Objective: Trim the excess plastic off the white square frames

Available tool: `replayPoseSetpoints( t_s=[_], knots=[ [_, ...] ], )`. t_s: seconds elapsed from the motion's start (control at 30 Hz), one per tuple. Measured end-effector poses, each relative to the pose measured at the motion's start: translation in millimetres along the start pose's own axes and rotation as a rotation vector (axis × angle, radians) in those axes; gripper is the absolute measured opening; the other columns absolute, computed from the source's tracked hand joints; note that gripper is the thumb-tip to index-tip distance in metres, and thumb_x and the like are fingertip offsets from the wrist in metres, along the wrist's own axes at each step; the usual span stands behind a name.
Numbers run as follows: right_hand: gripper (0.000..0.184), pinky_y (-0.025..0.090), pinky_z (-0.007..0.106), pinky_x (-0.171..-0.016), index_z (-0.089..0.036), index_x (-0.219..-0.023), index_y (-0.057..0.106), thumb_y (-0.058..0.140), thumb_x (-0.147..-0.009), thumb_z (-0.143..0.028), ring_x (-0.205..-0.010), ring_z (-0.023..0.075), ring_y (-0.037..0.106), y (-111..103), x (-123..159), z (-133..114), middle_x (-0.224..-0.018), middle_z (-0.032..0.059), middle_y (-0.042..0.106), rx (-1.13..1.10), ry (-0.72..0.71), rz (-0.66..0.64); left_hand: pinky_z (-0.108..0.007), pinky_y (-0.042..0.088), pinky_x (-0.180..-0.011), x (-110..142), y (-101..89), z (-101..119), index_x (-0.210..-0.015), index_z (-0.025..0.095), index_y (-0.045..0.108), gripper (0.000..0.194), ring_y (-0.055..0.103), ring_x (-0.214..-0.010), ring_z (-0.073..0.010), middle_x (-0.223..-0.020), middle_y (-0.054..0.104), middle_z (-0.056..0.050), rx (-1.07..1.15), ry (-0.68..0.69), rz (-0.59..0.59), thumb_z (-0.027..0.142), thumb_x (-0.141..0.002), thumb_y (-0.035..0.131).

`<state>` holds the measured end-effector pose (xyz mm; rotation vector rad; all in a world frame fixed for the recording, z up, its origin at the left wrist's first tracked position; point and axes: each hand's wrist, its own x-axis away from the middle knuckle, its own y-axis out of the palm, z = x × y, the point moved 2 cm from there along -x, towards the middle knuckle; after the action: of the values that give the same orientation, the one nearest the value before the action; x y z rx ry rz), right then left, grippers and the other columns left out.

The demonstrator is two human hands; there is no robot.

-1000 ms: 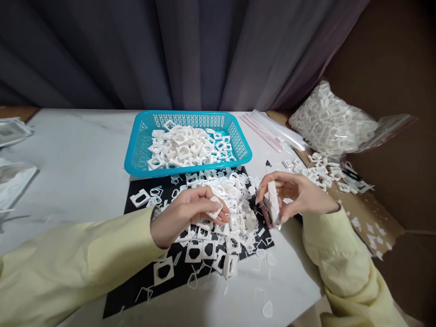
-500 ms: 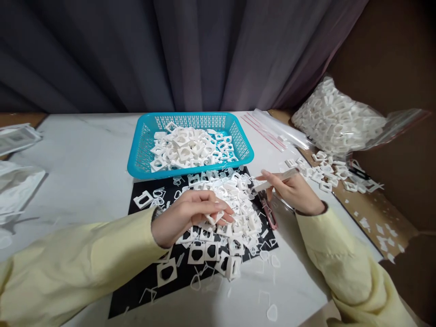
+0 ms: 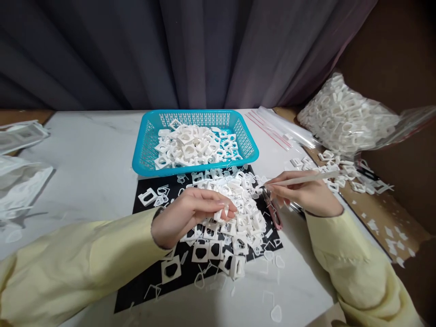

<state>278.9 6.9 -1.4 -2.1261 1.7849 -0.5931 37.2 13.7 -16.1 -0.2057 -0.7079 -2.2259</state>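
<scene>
Over the pile of white plastic frames [image 3: 243, 222], my left hand [image 3: 190, 211] pinches a small white frame piece [image 3: 223, 212] between thumb and fingers. My right hand [image 3: 304, 194] grips a slim white pen-like tool [image 3: 306, 179], its tip pointing left toward the pile; the exact kind of tool is unclear. Just below the right hand lies a pink-handled tool [image 3: 275, 215], partly hidden. Frames and thin cut-off rings are heaped on a black mat [image 3: 132, 290], some spilling onto the table.
A blue plastic basket [image 3: 136, 161] holding white frames stands behind the mat. At the right are a full clear bag [image 3: 347, 118], loose frames [image 3: 332, 175] and scraps on cardboard [image 3: 378, 213]. Flat zip bags [image 3: 282, 129] lie behind; white bags [image 3: 23, 186] sit at the left.
My right hand has turned the white tool from upright to nearly level, its tip now pointing left. My left hand keeps its pinch on the piece, now turned. The view has shifted slightly.
</scene>
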Motion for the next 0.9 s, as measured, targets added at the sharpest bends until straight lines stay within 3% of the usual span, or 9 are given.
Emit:
replayPoseSetpoints(
  t_s=[0.2,0.4,0.53,0.63,0.7,0.8,0.9],
  knots=[
    [0.018,0.049,0.024,-0.036,-0.016,-0.069,0.063,0.072,-0.072,-0.031,-0.042,0.0144,0.061,10,13,-22,-0.057,0.0033,0.068,-0.236,0.029,-0.008,-0.029,0.041,-0.084,1,2.4,3,-0.065,0.014,0.069,0.023,0.059,-0.089,-0.0183,-0.091,0.066,-0.009,-0.072,-0.001,0.035,0.02,-0.083,0.055],
    [0.012,0.057,0.024,-0.047,-0.016,-0.068,0.063,0.073,-0.071,-0.021,-0.05,0.0168,0.067,26,24,-40,-0.058,0.0037,0.07,-0.372,0.049,-0.161,-0.028,0.043,-0.08,4,3.9,7,-0.068,0.014,0.07,0.022,0.06,-0.089,-0.019,-0.094,0.066,-0.009,-0.18,0.054,0.071,0.027,-0.082,0.059],
    [0.009,0.054,0.017,-0.046,-0.017,-0.069,0.064,0.07,-0.073,-0.012,-0.048,0.0114,0.065,26,22,-56,-0.058,0.0005,0.069,-0.161,-0.223,-0.152,-0.027,0.044,-0.076,6,2.4,9,-0.07,0.015,0.07,0.022,0.06,-0.084,-0.0171,-0.088,0.066,-0.007,-0.209,0.09,0.067,0.029,-0.082,0.059],
    [0.009,0.053,0.017,-0.056,-0.017,-0.069,0.065,0.07,-0.072,-0.01,-0.06,0.0092,0.065,25,18,-68,-0.073,0.0027,0.07,-0.005,-0.443,-0.155,-0.025,0.044,-0.075,8,1.2,12,-0.068,0.016,0.069,0.022,0.06,-0.082,-0.0154,-0.084,0.065,-0.004,-0.224,0.121,0.085,0.029,-0.082,0.06],
    [0.008,0.054,0.019,-0.062,-0.017,-0.069,0.065,0.071,-0.072,-0.013,-0.068,0.0105,0.066,27,15,-71,-0.082,0.004,0.07,-0.027,-0.399,-0.215,-0.023,0.044,-0.073,9,0.4,13,-0.065,0.017,0.067,0.021,0.059,-0.081,-0.0142,-0.084,0.064,-0.003,-0.243,0.157,0.118,0.029,-0.082,0.061],
    [0.014,0.054,0.02,-0.06,-0.016,-0.062,0.062,0.071,-0.073,-0.019,-0.07,0.0116,0.066,31,9,-70,-0.084,0.0039,0.07,-0.157,-0.146,-0.282,-0.021,0.044,-0.072,11,0.3,16,-0.066,0.017,0.067,0.019,0.059,-0.08,-0.0126,-0.085,0.064,-0.002,-0.281,0.222,0.143,0.027,-0.081,0.061],
    [0.018,0.055,0.019,-0.059,-0.015,-0.06,0.06,0.071,-0.073,-0.021,-0.066,0.01,0.065,34,7,-69,-0.085,0.0035,0.07,-0.214,-0.04,-0.245,-0.02,0.043,-0.07,11,0.6,17,-0.065,0.017,0.067,0.02,0.058,-0.078,-0.0116,-0.084,0.063,-0.001,-0.309,0.249,0.137,0.027,-0.082,0.06]
  ],
)
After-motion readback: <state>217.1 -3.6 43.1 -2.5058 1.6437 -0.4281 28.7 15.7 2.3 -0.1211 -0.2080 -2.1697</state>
